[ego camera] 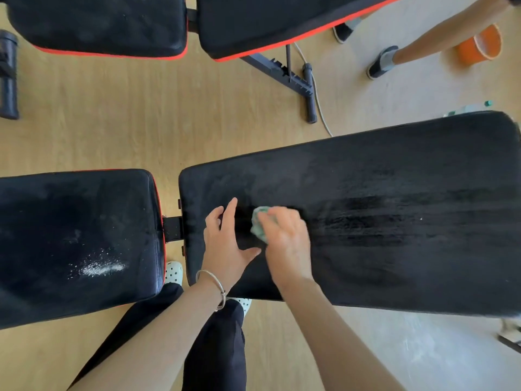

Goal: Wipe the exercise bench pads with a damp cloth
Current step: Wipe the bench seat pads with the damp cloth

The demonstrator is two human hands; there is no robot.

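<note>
A long black back pad (380, 210) of the near bench runs to the right, with dark wet streaks across its middle. My right hand (287, 238) grips a bunched pale green cloth (258, 224) and presses it on the pad's left part; the hand is blurred. My left hand (225, 241) rests flat on the pad just left of the cloth, fingers spread, a bracelet on the wrist. The black seat pad (76, 241) at the left carries a patch of white powder (98, 268).
A second bench with red-trimmed black pads (112, 24) stands across the wooden floor, its metal frame (284, 74) and a cable beside it. Another person's legs (394, 57) and an orange bucket (482, 46) are at the top right. A bottle (473, 108) lies behind the back pad.
</note>
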